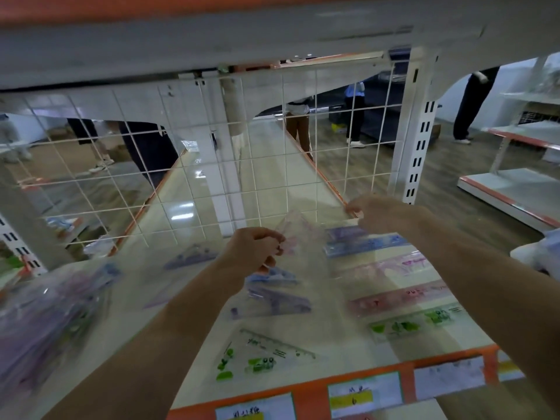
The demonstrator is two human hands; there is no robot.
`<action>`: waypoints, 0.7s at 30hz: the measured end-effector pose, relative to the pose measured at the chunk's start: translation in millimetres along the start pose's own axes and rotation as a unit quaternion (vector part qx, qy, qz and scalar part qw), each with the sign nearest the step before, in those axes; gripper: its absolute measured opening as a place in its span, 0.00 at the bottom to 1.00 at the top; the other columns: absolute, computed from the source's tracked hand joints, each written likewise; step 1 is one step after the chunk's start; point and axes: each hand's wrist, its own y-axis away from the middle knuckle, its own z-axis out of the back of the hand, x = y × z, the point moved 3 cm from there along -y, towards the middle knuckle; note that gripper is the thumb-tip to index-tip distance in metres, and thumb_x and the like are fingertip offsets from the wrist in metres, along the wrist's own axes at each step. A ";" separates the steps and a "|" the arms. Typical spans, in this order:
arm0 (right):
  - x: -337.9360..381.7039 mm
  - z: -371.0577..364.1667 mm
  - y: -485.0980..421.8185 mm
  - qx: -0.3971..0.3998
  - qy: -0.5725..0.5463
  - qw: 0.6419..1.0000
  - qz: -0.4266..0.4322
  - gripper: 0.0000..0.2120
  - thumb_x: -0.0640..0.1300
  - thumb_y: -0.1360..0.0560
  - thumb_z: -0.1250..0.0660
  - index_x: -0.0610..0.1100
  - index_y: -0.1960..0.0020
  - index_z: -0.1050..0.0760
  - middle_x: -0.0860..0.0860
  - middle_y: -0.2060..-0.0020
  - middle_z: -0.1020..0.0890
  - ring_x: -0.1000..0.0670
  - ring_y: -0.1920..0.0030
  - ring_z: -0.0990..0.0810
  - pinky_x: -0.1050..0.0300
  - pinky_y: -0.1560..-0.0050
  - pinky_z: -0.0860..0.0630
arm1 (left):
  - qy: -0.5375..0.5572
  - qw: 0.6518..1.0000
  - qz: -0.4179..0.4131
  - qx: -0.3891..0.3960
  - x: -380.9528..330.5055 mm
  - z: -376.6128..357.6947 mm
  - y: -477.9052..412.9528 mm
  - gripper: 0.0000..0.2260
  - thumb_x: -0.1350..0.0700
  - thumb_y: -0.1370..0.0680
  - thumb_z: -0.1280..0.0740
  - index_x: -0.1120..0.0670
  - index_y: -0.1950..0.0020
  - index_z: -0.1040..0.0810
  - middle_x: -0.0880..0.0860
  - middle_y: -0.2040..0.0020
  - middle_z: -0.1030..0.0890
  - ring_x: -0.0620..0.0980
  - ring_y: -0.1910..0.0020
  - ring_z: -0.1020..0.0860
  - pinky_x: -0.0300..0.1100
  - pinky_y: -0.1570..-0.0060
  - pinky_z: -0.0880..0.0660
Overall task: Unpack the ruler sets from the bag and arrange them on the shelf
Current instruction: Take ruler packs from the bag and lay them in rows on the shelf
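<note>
On the shelf (348, 344), in the head view, several ruler sets (403, 294) are laid in rows. A clear pink set (295, 234) is pinched by the left hand (253, 250); what the right hand (375, 209) grasps cannot be told. More is judged left in the bag (45, 313).

Wire grid (194, 165) closes the back of the shelf (169, 286); ruler sets (400, 295) crowd its right.

On the shelf (342, 344) lie a green set square (263, 356) near, purple set squares (272, 298) behind, straight rulers (400, 298) right; pink set square (298, 234) raised; blurred bag (45, 313) left
</note>
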 end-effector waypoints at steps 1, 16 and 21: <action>14.8 5.5 7.7 -0.022 -0.043 0.998 0.026 0.18 0.38 0.22 0.39 0.45 0.32 0.29 0.48 0.37 0.26 0.47 0.42 0.25 0.62 0.46 0.31 | 0.017 1.000 0.001 0.004 -1.5 3.9 3.0 0.10 0.64 0.22 0.38 0.54 0.58 0.20 0.52 0.63 0.19 0.47 0.70 0.26 0.34 0.72 0.27; 171.2 10.6 67.9 -0.036 -0.315 0.936 0.151 0.03 0.41 0.25 0.34 0.47 0.52 0.27 0.49 0.54 0.21 0.53 0.60 0.21 0.61 0.65 0.24 | 0.058 0.994 -0.018 -0.091 1.7 83.7 32.7 0.07 0.55 0.22 0.34 0.55 0.48 0.19 0.54 0.52 0.18 0.50 0.55 0.21 0.43 0.53 0.25; 211.7 -5.6 86.9 0.058 -0.289 0.933 0.209 0.14 0.51 0.23 0.35 0.46 0.41 0.26 0.51 0.49 0.20 0.51 0.50 0.19 0.58 0.53 0.21 | 0.236 0.971 0.014 0.023 7.2 79.6 44.4 0.13 0.50 0.19 0.40 0.56 0.49 0.20 0.53 0.56 0.17 0.53 0.54 0.19 0.48 0.47 0.24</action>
